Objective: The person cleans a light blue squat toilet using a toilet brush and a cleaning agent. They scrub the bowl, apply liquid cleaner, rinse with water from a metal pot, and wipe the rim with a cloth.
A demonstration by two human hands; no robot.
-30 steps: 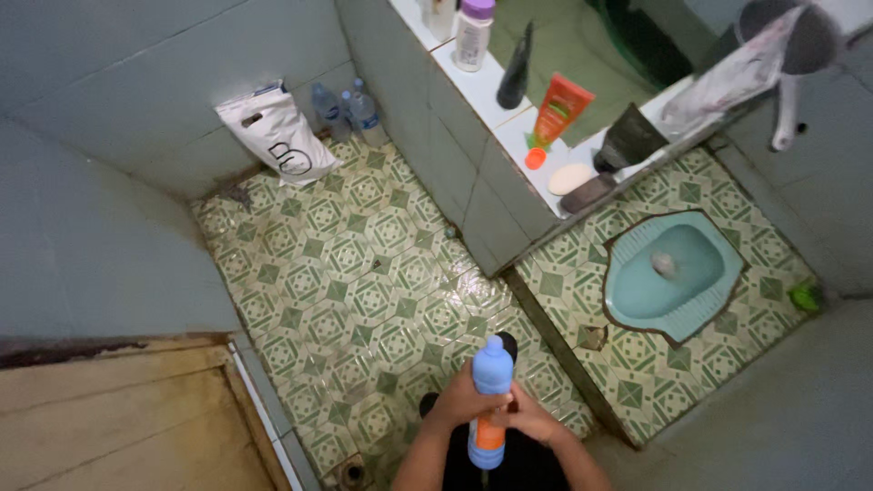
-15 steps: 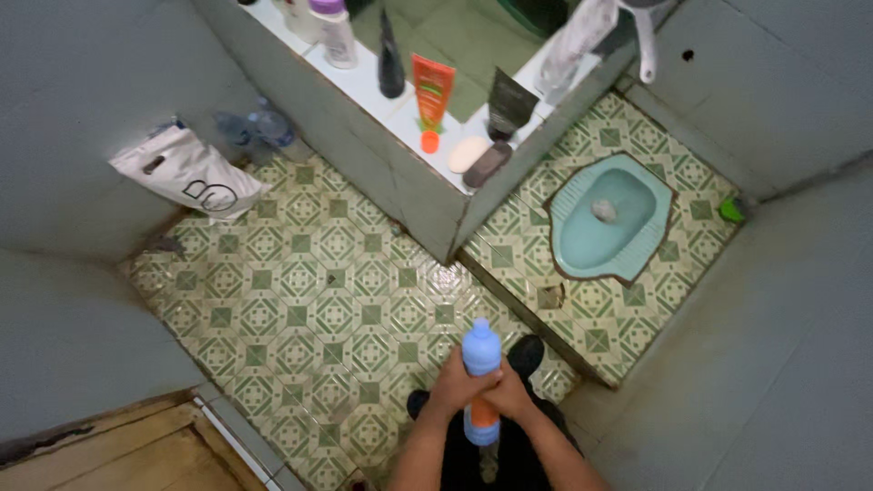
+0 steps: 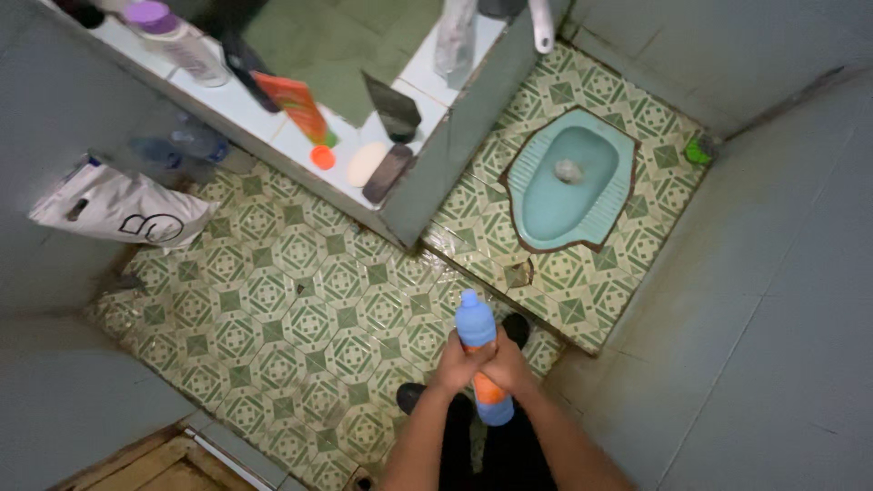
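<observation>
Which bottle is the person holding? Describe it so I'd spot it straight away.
Start at the blue squat toilet set in the raised green-patterned floor, then look toward the bottom of the picture. There the left hand and right hand clasp a blue bottle, the only bottle with an orange label.

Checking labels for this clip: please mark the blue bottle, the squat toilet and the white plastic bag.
blue bottle [image 3: 475, 320], head view, upper body below the cap
squat toilet [image 3: 546, 214], head view, inner basin
white plastic bag [image 3: 114, 207], head view, middle of the flat side
</observation>
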